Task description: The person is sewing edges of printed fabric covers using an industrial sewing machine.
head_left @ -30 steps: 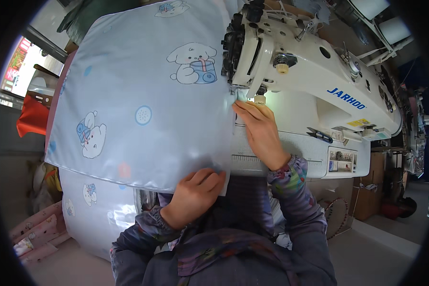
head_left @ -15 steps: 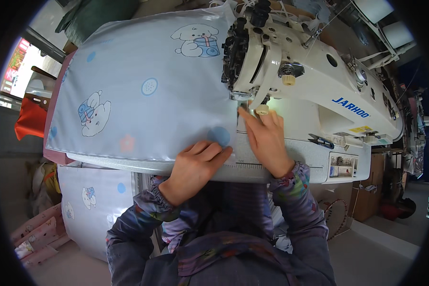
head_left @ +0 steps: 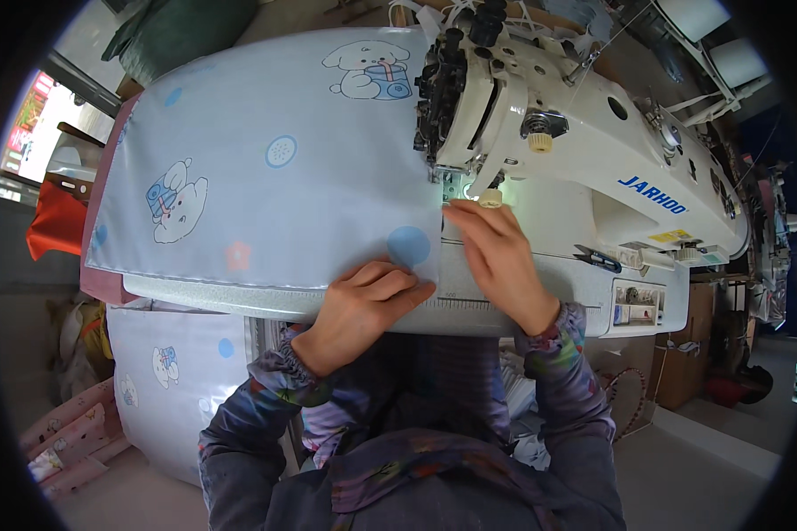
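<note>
A pale blue fabric piece [head_left: 328,195] printed with white puppies lies flat on the sewing machine's bed, its right edge running up to the presser foot [head_left: 452,184]. Curled fingers of my left hand [head_left: 363,310] grip the near edge by the right corner, thumb pointing right. My right hand [head_left: 502,261] is just in front of the needle area, fingers drawn together and tips at the fabric's right edge. What lies under those fingertips is hidden. The white sewing machine [head_left: 584,133] stands over the right side, its lamp lighting the bed.
Thread snips [head_left: 598,258] and a small compartment of bobbins [head_left: 638,305] are right of my right hand. More printed fabric [head_left: 181,380] hangs below the table at left. Thread cones [head_left: 739,66] stand at the far right. A red cloth [head_left: 58,221] lies far left.
The fabric has slid slightly away from me along the bed. My right hand has drawn back from beside the needle, its fingers closing at the fabric edge. The left hand stays nearly in place.
</note>
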The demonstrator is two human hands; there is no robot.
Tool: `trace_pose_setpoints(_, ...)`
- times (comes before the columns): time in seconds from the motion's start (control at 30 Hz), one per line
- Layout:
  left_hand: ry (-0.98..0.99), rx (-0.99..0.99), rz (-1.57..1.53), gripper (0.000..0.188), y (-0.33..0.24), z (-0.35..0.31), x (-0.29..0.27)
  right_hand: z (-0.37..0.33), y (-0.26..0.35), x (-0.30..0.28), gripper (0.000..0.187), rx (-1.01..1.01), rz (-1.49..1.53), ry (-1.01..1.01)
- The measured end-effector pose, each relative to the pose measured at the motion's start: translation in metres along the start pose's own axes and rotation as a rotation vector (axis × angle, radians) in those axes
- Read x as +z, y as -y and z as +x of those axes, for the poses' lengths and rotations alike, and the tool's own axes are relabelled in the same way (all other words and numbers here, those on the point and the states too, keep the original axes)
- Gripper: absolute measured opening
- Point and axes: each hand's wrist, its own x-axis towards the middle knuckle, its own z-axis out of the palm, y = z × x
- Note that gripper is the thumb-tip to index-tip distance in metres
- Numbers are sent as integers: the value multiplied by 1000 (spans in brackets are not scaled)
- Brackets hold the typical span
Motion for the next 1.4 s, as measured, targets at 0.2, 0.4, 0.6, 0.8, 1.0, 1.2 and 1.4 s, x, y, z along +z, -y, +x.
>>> trace_pose_setpoints(0.2,-15,7,73,41,17,21,-2,18,-8,5,49,-62,-117,89)
trace_pose_setpoints(0.4,-42,33,116,42,45,48,4,4,-37,7,33,8,-215,-29)
trace_pose_setpoints(0.6,-46,68,100,37,75,74,10,23,-115,-20,16,272,-485,-43)
trace_pose_setpoints(0.8,-104,-30,-109,22,101,90,16,20,-136,-32,18,300,-547,-77)
trace_pose_setpoints(1.0,-266,71,66,18,104,91,18,10,-126,-30,27,394,-34,-255)
trace_pose_setpoints(1.2,-255,-87,-52,16,97,83,16,37,-149,-22,34,75,-641,204)
trace_pose_setpoints(1.4,-245,-185,10,24,108,79,15,79,-195,-27,33,132,-779,263)
